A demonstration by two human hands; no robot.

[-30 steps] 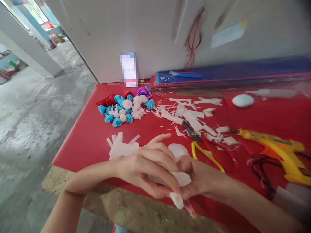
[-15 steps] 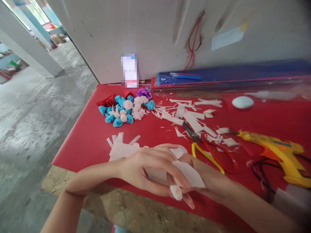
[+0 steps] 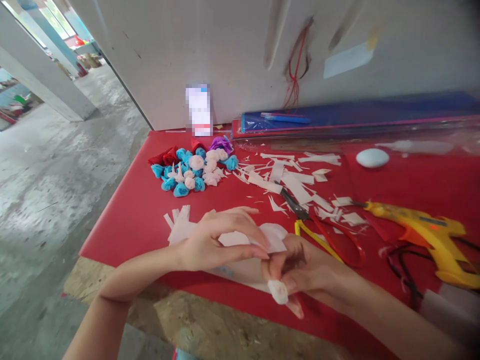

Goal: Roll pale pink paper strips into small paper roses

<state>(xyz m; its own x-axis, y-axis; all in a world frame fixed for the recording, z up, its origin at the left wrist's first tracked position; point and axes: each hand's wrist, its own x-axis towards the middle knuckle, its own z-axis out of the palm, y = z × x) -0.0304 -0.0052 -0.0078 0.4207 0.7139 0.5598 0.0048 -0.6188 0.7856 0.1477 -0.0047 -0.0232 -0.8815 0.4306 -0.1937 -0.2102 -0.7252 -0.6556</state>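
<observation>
My left hand (image 3: 221,240) is closed in a pinch on a white paper petal (image 3: 276,244), thumb below and fingers above. Just to its right, my right hand (image 3: 303,265) grips a small white paper flower (image 3: 278,291) between thumb and fingers. The petal lies just above my right fingertips; whether they touch it is hard to tell. More white paper pieces (image 3: 183,225) lie under and behind my left hand, partly hidden by it.
Blue, white, red and purple paper flowers (image 3: 181,189) are heaped behind my hands. White paper scraps (image 3: 298,186) lie around scissors (image 3: 300,210) with red and yellow handles. A yellow glue gun (image 3: 423,225) rests at right. A phone (image 3: 200,110) leans on the wall.
My left hand has drawn back from over my right hand, carrying the paper petal up and left. The white flower in my right hand has shifted slightly right and is less covered.
</observation>
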